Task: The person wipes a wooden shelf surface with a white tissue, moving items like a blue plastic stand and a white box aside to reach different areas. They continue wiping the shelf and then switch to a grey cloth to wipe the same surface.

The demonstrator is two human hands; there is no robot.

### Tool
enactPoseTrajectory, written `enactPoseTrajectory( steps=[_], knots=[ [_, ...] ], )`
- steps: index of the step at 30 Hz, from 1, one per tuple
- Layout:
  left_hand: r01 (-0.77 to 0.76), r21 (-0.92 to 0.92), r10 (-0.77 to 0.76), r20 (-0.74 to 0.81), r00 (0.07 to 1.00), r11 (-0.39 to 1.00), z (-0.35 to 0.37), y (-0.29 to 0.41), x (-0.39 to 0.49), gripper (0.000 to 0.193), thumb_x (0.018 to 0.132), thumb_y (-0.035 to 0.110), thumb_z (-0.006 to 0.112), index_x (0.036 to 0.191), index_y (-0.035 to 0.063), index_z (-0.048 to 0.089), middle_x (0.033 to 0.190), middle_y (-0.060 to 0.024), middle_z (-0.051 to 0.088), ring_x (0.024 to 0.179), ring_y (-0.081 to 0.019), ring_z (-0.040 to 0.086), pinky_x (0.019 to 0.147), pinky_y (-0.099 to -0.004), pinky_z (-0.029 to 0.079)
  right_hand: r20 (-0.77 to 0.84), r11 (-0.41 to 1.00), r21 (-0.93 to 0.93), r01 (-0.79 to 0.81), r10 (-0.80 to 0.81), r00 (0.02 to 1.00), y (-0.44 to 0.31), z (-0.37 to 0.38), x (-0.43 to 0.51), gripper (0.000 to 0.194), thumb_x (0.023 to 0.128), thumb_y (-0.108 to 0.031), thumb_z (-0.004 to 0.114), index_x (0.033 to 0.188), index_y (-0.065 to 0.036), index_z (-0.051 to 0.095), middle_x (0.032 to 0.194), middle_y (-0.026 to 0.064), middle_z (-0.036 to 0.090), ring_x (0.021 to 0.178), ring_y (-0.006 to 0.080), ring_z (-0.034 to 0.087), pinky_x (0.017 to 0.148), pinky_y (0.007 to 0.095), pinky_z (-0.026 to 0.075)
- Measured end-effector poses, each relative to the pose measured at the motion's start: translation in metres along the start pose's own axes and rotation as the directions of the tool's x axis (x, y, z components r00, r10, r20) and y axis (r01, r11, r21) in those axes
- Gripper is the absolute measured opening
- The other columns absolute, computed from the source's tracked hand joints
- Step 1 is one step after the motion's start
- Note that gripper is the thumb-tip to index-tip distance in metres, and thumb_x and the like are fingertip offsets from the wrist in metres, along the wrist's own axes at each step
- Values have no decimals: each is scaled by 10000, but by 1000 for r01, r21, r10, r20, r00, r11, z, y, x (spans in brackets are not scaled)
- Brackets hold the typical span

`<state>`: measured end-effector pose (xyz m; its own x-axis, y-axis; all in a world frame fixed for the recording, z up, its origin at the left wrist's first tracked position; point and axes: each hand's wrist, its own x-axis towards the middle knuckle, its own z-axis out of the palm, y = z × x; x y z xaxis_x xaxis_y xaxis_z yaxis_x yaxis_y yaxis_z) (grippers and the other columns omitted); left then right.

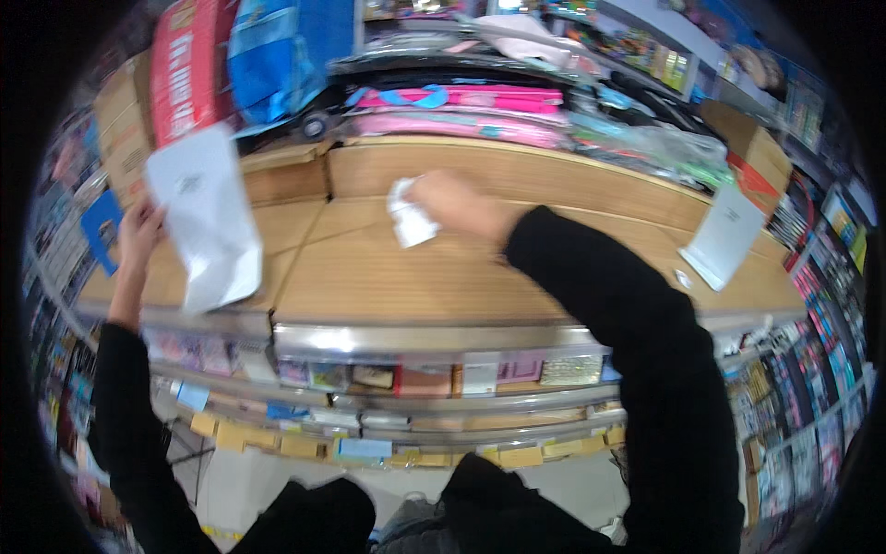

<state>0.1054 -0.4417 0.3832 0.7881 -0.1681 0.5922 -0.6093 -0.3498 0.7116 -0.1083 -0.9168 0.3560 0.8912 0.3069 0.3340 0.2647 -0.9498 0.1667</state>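
Observation:
My left hand [140,225] grips the edge of a white sign stand [204,201] with small dark print, raised over the left part of the wooden shelf top [415,284]. Its lower end curves and looks glossy. Near the back board, my right hand [457,201] is closed on a crumpled white tissue or cloth [413,218], which lies against or just above the wood. The right hand is blurred, and its fingers partly hide the tissue. A similar white sign stand [727,232] leans at the right end of the shelf top.
Pink and clear-wrapped packages [457,111] are stacked behind the back board [519,170]. A blue bag [270,66], a red box [187,76] and a cardboard box [124,131] stand at back left. An open carton [751,152] sits at right. Below are shelves of books [477,377].

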Motion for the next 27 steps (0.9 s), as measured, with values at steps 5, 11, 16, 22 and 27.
enactPoseTrajectory(
  steps=[5,11,16,22,27],
  knots=[
    [168,-190,-180,-50,982,967,-32,-112,29,142,888,224,591,972,110,580,710,87,503,563,-1,469,467,-138,390,26,965,-235,120,-118,993,-4,57,29,115,721,-137,587,756,-64,669,861,141,657,814,281,635,694,381,510],
    [70,-260,-54,66,996,963,-13,-169,87,99,899,203,578,839,134,541,655,96,449,539,14,407,429,-145,318,93,942,-335,-9,42,995,49,47,-27,111,751,-155,583,752,-81,666,783,128,638,791,305,632,631,417,511],
    [-12,-186,39,142,989,983,28,-162,115,79,911,191,548,911,116,573,703,86,507,587,0,470,469,-143,368,71,901,-329,-281,321,945,76,22,-99,137,745,-153,595,802,-49,663,837,168,637,809,335,625,681,430,501],
    [23,-214,32,248,968,977,48,-137,107,170,928,238,506,1019,117,583,819,70,580,698,-15,558,588,-168,457,-86,722,166,-672,689,719,131,-67,-198,191,803,-109,558,934,-24,666,704,76,640,627,128,565,588,310,461],
    [69,-233,0,284,959,970,44,-146,115,263,927,245,506,1138,90,538,940,18,596,827,-77,579,665,-228,481,-190,490,-155,-858,838,512,156,-133,-332,238,790,-275,566,774,-60,668,705,202,614,670,354,617,613,410,478]
  ],
)
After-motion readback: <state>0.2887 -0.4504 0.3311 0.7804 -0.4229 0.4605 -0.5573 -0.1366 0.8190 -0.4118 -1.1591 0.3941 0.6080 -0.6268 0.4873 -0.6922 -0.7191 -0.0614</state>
